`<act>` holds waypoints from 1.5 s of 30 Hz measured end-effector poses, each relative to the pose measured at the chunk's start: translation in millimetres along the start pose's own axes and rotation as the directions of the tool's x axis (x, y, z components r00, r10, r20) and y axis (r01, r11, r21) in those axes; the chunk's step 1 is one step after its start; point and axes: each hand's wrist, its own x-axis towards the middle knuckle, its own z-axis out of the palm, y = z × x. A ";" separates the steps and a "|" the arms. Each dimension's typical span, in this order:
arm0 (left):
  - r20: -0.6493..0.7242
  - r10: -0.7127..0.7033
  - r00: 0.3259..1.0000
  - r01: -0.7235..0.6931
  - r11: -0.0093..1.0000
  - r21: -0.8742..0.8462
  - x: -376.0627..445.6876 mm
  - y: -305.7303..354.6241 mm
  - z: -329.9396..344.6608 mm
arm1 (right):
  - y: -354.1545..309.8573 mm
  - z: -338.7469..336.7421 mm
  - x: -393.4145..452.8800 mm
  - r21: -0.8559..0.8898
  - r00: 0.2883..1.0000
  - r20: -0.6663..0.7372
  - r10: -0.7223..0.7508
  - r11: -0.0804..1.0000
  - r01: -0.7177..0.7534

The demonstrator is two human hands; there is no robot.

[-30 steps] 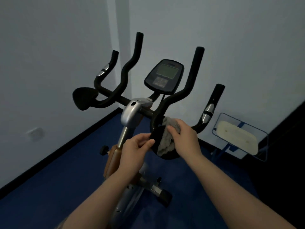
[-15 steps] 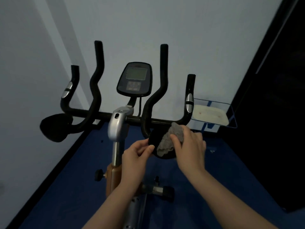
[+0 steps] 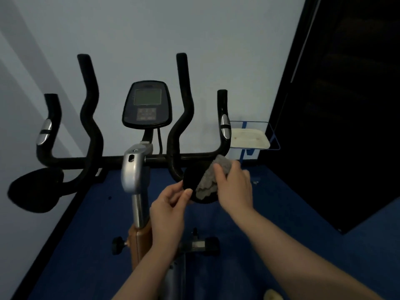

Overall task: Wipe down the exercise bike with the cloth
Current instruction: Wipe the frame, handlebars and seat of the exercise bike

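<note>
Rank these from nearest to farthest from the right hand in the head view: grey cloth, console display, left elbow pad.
1. Grey cloth: held in the right hand.
2. Console display: centre, above the bar.
3. Left elbow pad: far left end.

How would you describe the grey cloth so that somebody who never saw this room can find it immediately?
Start at the exercise bike and follow its black handlebar toward the right end. Below that bar is a round black pad, and the cloth lies against it under the right hand. It is the only pale, fuzzy, crumpled thing among smooth black parts.
</note>
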 end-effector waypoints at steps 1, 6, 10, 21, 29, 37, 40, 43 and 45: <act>0.001 0.006 1.000 -0.006 1.000 0.002 0.4 -0.3 0.5 | 0.4 1.4 -1.2 0.015 1.000 -0.021 -0.004 1.000 0.004; 0.038 0.014 0.999 -0.015 1.000 0.014 -1.6 -1.6 -3.8 | 13.8 11.2 -50.8 0.014 0.995 -0.092 0.046 0.999 -0.045; 0.046 0.009 0.999 -0.010 1.000 0.002 1.6 -2.1 -4.1 | 11.9 -4.0 -18.5 -0.171 0.989 -0.067 -0.129 0.978 0.116; -0.020 -0.037 0.999 0.037 0.999 0.002 -5.2 -0.6 2.2 | 14.5 -11.0 6.4 -0.167 0.933 0.146 -0.329 0.921 0.351; -0.163 -0.054 0.985 0.066 0.995 0.069 -16.1 7.5 17.6 | -0.9 -12.1 31.5 -0.137 0.877 0.216 -0.429 0.876 0.463; -0.289 -0.071 0.955 0.109 0.987 0.119 -22.4 19.9 32.6 | 5.6 -26.1 36.8 -0.129 0.691 0.222 -0.688 0.682 0.720; -0.318 -0.091 0.944 0.145 0.978 0.149 -22.8 21.9 37.4 | 5.5 -16.7 42.9 -0.081 0.679 0.204 -0.705 0.679 0.729; -0.307 -0.110 0.945 0.164 0.974 0.158 -22.3 23.4 35.6 | 24.4 -16.0 26.5 -0.065 0.697 0.160 -0.699 0.697 0.714; -0.288 -0.124 0.950 0.174 0.973 0.154 -21.7 23.8 32.6 | 35.3 -16.2 8.8 -0.160 0.663 0.182 -0.727 0.643 0.749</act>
